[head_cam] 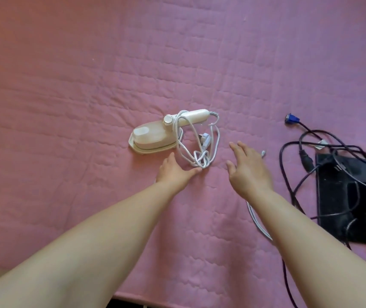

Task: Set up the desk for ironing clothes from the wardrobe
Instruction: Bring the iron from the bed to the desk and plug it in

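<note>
A small white iron lies flat on the pink quilted cloth that covers the desk, its handle pointing right. Its white cord is looped in a loose bundle over the handle, with the plug lying inside the loops. My left hand lies just below the iron, fingers straight, its fingertips at the lower end of the cord bundle. My right hand hovers to the right of the cord with fingers spread, holding nothing.
A tangle of black cables with a blue VGA plug lies at the right, running over a black flat device. A thin white cable passes under my right forearm. The desk's front edge shows at the bottom.
</note>
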